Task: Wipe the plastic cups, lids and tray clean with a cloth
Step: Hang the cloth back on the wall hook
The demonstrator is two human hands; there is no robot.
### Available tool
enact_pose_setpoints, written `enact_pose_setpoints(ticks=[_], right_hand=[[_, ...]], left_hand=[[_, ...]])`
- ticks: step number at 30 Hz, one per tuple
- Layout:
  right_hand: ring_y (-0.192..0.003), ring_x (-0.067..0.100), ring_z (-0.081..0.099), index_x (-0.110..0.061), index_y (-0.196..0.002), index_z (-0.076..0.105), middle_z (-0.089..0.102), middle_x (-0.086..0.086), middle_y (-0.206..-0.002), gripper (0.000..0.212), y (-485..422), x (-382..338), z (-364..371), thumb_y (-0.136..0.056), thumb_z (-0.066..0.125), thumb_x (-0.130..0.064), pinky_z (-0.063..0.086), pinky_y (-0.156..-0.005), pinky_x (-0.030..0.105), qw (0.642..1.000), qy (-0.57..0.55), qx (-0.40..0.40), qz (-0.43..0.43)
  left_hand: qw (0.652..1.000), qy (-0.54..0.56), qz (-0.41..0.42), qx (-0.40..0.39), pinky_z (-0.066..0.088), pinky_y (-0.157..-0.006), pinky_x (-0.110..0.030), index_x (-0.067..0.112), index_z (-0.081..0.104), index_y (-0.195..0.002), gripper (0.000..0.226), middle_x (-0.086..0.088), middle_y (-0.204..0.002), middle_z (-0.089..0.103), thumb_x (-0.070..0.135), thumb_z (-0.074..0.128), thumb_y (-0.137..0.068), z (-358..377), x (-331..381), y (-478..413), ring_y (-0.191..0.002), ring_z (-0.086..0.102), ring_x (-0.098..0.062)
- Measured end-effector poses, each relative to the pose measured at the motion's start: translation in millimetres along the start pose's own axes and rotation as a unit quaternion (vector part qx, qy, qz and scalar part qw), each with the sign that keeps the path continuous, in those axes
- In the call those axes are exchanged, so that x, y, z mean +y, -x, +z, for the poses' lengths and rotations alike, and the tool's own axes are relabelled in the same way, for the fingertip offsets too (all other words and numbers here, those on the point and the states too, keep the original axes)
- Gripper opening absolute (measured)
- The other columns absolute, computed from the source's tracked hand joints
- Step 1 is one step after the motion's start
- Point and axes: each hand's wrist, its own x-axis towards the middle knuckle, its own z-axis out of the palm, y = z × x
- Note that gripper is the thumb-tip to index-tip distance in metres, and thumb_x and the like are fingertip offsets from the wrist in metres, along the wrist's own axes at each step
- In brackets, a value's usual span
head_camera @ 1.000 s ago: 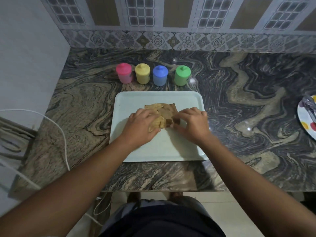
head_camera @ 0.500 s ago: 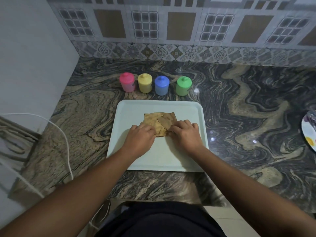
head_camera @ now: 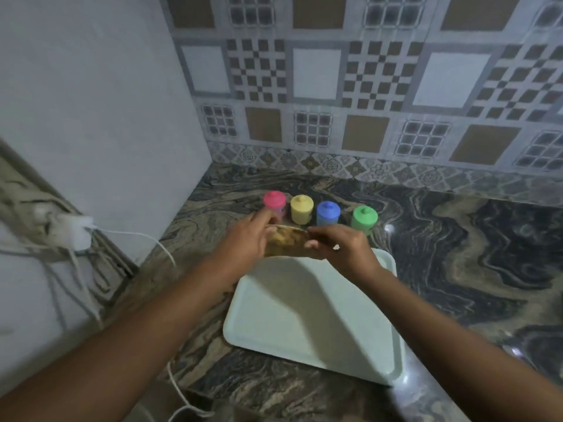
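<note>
- Left hand (head_camera: 243,242) and right hand (head_camera: 341,248) each grip an end of the cloth (head_camera: 286,243), stretched sideways above the tray (head_camera: 304,315).
- Pink cup (head_camera: 275,204) stands just beyond the left grip.

cups (head_camera: 328,213): row behind tray (head_camera: 304,318) | cloth (head_camera: 286,242): above tray's far edge | plug (head_camera: 72,235): left of tray

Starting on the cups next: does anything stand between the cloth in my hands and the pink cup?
Nothing visible does. The left hand and right hand hold the cloth over the far end of the tray, and the left hand's fingers overlap the pink cup in view.
</note>
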Motion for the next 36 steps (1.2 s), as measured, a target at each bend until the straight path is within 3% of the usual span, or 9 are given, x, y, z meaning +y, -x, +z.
enact_pose_setpoints(ticks=[3,6,10,14,18,22,26,31,36], right_hand=[[-0.078,-0.006,0.053,-0.01,-0.1,0.079,0.075,-0.001,-0.085,0.021,-52,-22,11,-0.081,0.086,-0.017,0.045,-0.072,0.009,0.999,-0.012,-0.006,-0.044],[-0.084,-0.008,0.054,-0.014,-0.098,0.078,0.073,-0.005,-0.091,0.015,-108,-42,26,-0.084,0.083,-0.017,0.043,-0.08,0.001,0.994,-0.034,0.01,-0.099],[-0.092,0.014,0.068,-0.01,-0.091,0.076,0.07,0.006,-0.106,0.013,-175,-85,46,-0.082,0.085,-0.012,0.057,-0.08,0.024,0.975,-0.06,0.048,-0.208],[-0.081,0.0,0.06,-0.017,-0.097,0.073,0.069,-0.005,-0.092,0.003,-230,-143,60,-0.095,0.072,-0.019,0.052,-0.073,0.015,0.95,-0.103,0.027,-0.292],[-0.074,-0.003,0.056,-0.025,-0.102,0.066,0.065,-0.017,-0.085,0.01,-281,-192,75,-0.098,0.06,-0.033,0.043,-0.066,0.003,0.954,-0.101,0.007,-0.282],[-0.08,0.01,0.068,-0.017,-0.107,0.068,0.073,-0.005,-0.096,0.009,-337,-227,85,-0.098,0.068,-0.016,0.059,-0.071,0.028,0.938,-0.113,0.04,-0.326],[-0.082,0.019,0.07,-0.019,-0.111,0.075,0.073,-0.001,-0.097,0.02,-389,-246,100,-0.095,0.063,-0.014,0.059,-0.068,0.034,0.921,-0.091,0.087,-0.369],[-0.078,0.023,0.071,-0.023,-0.113,0.078,0.073,0.001,-0.095,0.026,-432,-265,116,-0.092,0.064,-0.016,0.06,-0.064,0.036,0.92,-0.066,0.112,-0.371],[-0.08,0.024,0.071,-0.027,-0.11,0.079,0.074,-0.001,-0.097,0.023,-453,-282,134,-0.094,0.063,-0.025,0.059,-0.066,0.036,0.935,-0.076,0.119,-0.325]], left_hand=[[0.999,0.028,-0.019,0.023,0.044,-0.073,-0.016,0.013,0.064,-0.104,0.016,-0.003,-0.098,0.069,0.003,0.059,-0.092,-55,-3,-4,-0.086,0.061,-0.006],[0.998,0.025,-0.036,0.039,0.052,-0.079,-0.023,0.018,0.068,-0.102,0.017,0.006,-0.098,0.07,0.017,0.074,-0.086,-109,-5,-2,-0.09,0.064,-0.003],[0.995,-0.014,-0.059,0.076,0.053,-0.081,-0.023,0.019,0.069,-0.105,0.025,0.01,-0.097,0.07,0.021,0.078,-0.082,-178,-4,3,-0.091,0.065,-0.002],[0.984,-0.096,-0.082,0.126,0.054,-0.078,-0.029,0.023,0.07,-0.098,0.008,0.011,-0.092,0.072,0.026,0.066,-0.092,-249,-9,7,-0.084,0.066,-0.003],[0.962,-0.19,-0.072,0.181,0.053,-0.078,-0.035,0.018,0.069,-0.094,0.009,0.005,-0.09,0.07,0.022,0.061,-0.093,-312,-14,-1,-0.083,0.063,-0.011],[0.934,-0.277,-0.031,0.224,0.051,-0.084,-0.035,0.013,0.067,-0.099,0.009,-0.001,-0.098,0.063,0.011,0.062,-0.091,-364,-21,-19,-0.09,0.06,-0.016],[0.889,-0.42,-0.001,0.181,0.055,-0.071,-0.036,0.007,0.067,-0.109,0.025,-0.011,-0.106,0.061,0.001,0.068,-0.085,-399,-18,-35,-0.084,0.064,-0.027],[0.863,-0.46,-0.112,0.176,0.049,-0.082,-0.038,0.015,0.058,-0.109,0.025,0.003,-0.092,0.054,0.033,0.042,-0.101,-423,-15,-63,-0.089,0.054,-0.021],[0.812,-0.542,-0.172,0.129,0.051,-0.078,-0.038,0.006,0.062,-0.115,0.024,-0.011,-0.113,0.052,0.005,0.057,-0.092,-432,-21,-70,-0.103,0.053,-0.031]])
